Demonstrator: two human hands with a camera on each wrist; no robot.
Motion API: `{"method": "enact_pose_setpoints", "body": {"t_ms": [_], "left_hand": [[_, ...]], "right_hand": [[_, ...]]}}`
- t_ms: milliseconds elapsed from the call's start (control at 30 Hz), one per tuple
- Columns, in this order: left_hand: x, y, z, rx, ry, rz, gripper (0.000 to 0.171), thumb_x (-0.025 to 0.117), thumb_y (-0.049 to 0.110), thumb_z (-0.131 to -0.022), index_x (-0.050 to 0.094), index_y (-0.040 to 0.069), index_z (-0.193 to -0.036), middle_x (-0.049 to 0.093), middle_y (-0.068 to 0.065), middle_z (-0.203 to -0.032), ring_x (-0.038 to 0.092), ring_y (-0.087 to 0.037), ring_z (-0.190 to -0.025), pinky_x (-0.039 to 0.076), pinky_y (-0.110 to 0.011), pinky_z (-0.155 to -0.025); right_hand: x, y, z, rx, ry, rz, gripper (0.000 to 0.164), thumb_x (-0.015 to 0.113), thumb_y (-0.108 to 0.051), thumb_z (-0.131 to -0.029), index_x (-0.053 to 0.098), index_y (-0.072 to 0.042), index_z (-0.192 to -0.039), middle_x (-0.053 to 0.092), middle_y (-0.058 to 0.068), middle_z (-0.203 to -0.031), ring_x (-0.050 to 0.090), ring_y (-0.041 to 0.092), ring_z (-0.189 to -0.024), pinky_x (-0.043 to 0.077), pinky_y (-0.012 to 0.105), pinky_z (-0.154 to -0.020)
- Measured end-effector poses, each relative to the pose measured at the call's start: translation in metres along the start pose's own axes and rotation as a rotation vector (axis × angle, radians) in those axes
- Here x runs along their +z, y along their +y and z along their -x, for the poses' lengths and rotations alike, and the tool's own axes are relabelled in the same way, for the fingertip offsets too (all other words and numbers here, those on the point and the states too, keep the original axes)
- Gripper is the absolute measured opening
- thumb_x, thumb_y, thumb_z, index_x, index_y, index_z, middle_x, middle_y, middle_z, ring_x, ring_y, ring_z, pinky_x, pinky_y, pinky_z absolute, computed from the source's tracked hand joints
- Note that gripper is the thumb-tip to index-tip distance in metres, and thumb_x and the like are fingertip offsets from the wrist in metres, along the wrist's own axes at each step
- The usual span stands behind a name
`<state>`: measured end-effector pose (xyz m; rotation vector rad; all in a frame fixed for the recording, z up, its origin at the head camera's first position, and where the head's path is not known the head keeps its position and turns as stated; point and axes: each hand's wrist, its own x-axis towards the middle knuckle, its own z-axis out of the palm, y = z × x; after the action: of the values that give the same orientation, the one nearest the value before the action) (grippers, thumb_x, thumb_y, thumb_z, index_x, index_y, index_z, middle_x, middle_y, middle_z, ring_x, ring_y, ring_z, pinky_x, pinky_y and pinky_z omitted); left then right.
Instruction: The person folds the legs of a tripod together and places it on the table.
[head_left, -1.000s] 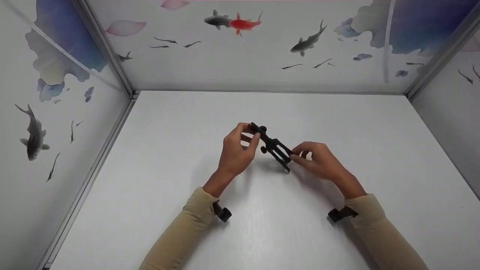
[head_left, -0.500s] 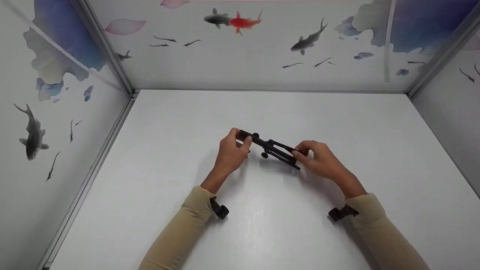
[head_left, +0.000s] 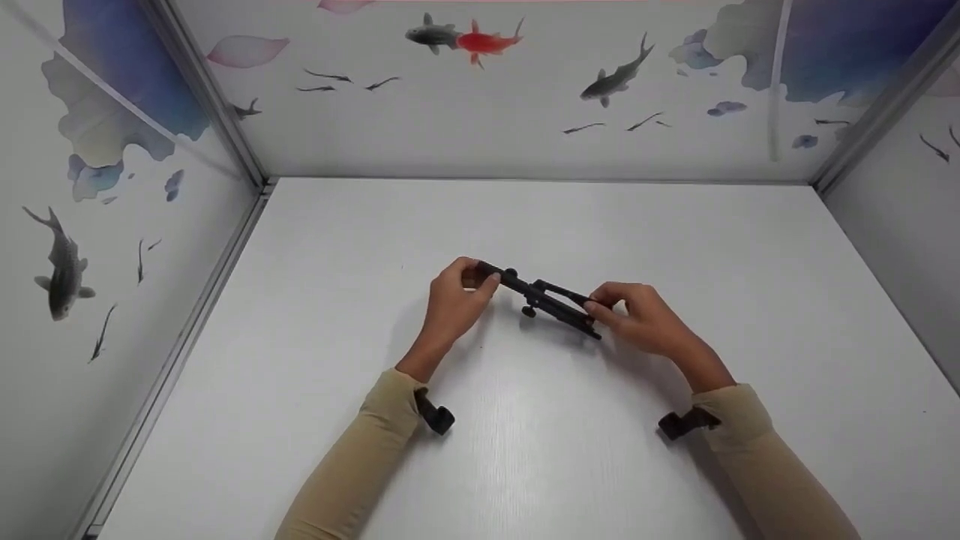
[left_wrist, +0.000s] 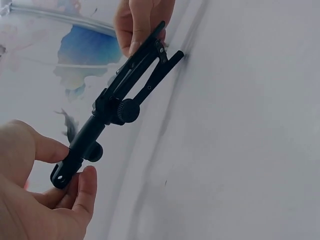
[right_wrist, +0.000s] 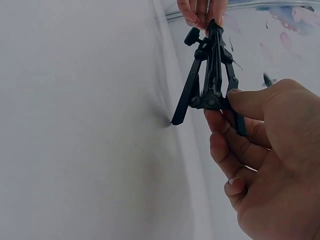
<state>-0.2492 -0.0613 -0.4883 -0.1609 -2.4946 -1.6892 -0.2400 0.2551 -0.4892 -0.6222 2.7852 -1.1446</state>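
A small black tripod is held slanting over the table between both hands, its legs partly folded toward the lower right. My left hand pinches the top end of its tube between thumb and fingers. At the leg end, my right hand grips one leg with thumb and fingertips. The left wrist view shows two round knobs along the shaft and a hole in the top end. In the right wrist view the legs spread slightly around a central hub, with my right thumb against one leg.
A white table lies beneath the hands. White panels printed with fish and blue shapes enclose it at the back and both sides, with metal frame posts at the corners. A black wrist camera sits at each cuff.
The tripod has swung to a flatter slant and its legs sit closer together. My left hand has moved left and slightly down; my right hand stays nearly in place.
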Motion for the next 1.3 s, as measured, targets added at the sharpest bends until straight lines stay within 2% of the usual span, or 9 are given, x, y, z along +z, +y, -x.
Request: {"method": "enact_pose_setpoints", "body": {"t_ms": [200,333,467,567,767,1067,1300], "left_hand": [[-0.005,0.0,0.0,-0.017,-0.017,0.04,0.026,0.078,0.021,-0.1,0.072,0.009,-0.122,0.078,-0.008,-0.117,0.075,-0.021,-0.11,0.062,-0.039,-0.098],[-0.012,-0.001,0.0,-0.056,-0.068,0.089,0.028,0.081,0.024,-0.098,0.073,0.01,-0.121,0.077,-0.006,-0.119,0.075,-0.021,-0.115,0.061,-0.038,-0.102],[-0.021,-0.003,0.0,-0.068,-0.141,0.107,0.029,0.083,0.024,-0.096,0.074,0.012,-0.121,0.078,-0.007,-0.116,0.077,-0.021,-0.111,0.063,-0.037,-0.095],[-0.025,-0.005,0.0,-0.055,-0.21,0.054,0.025,0.085,0.024,-0.095,0.076,0.013,-0.116,0.079,-0.006,-0.111,0.076,-0.019,-0.104,0.062,-0.034,-0.089],[-0.027,-0.007,-0.001,-0.034,-0.311,-0.075,0.024,0.087,0.024,-0.094,0.078,0.01,-0.112,0.079,-0.005,-0.108,0.074,-0.018,-0.099,0.06,-0.032,-0.088],[-0.028,-0.009,0.001,-0.06,-0.365,-0.156,0.023,0.088,0.021,-0.092,0.078,0.009,-0.11,0.079,-0.006,-0.106,0.073,-0.018,-0.098,0.057,-0.036,-0.09],[-0.026,-0.009,0.001,-0.079,-0.402,-0.233,0.02,0.085,0.025,-0.095,0.078,0.012,-0.109,0.078,-0.004,-0.106,0.069,-0.017,-0.097,0.055,-0.035,-0.088]], "right_hand": [[0.0,0.006,0.0,-0.016,-0.013,-0.016,0.016,0.068,-0.03,-0.109,0.08,-0.021,-0.104,0.077,-0.003,-0.096,0.062,0.018,-0.089,0.044,0.035,-0.079],[0.0,0.009,0.0,-0.018,-0.01,-0.029,0.015,0.068,-0.029,-0.109,0.08,-0.021,-0.105,0.078,-0.004,-0.096,0.062,0.016,-0.089,0.044,0.032,-0.076],[0.001,0.011,0.0,-0.01,-0.011,-0.033,0.018,0.067,-0.03,-0.11,0.081,-0.019,-0.111,0.078,-0.003,-0.098,0.063,0.016,-0.088,0.045,0.03,-0.075],[0.001,0.012,-0.001,0.006,0.008,-0.015,0.02,0.067,-0.03,-0.11,0.082,-0.018,-0.115,0.079,-0.002,-0.099,0.063,0.017,-0.087,0.046,0.029,-0.075],[-0.002,0.013,-0.001,0.02,0.077,0.005,0.02,0.069,-0.029,-0.109,0.081,-0.017,-0.116,0.081,0.0,-0.103,0.065,0.018,-0.089,0.05,0.03,-0.077],[0.001,0.013,-0.001,0.012,0.1,-0.004,0.017,0.071,-0.029,-0.107,0.081,-0.019,-0.116,0.082,0.0,-0.104,0.071,0.014,-0.09,0.053,0.026,-0.075],[0.003,0.012,-0.001,0.039,0.087,-0.006,0.019,0.071,-0.028,-0.108,0.079,-0.018,-0.122,0.081,0.004,-0.106,0.071,0.021,-0.092,0.055,0.024,-0.071]]}}
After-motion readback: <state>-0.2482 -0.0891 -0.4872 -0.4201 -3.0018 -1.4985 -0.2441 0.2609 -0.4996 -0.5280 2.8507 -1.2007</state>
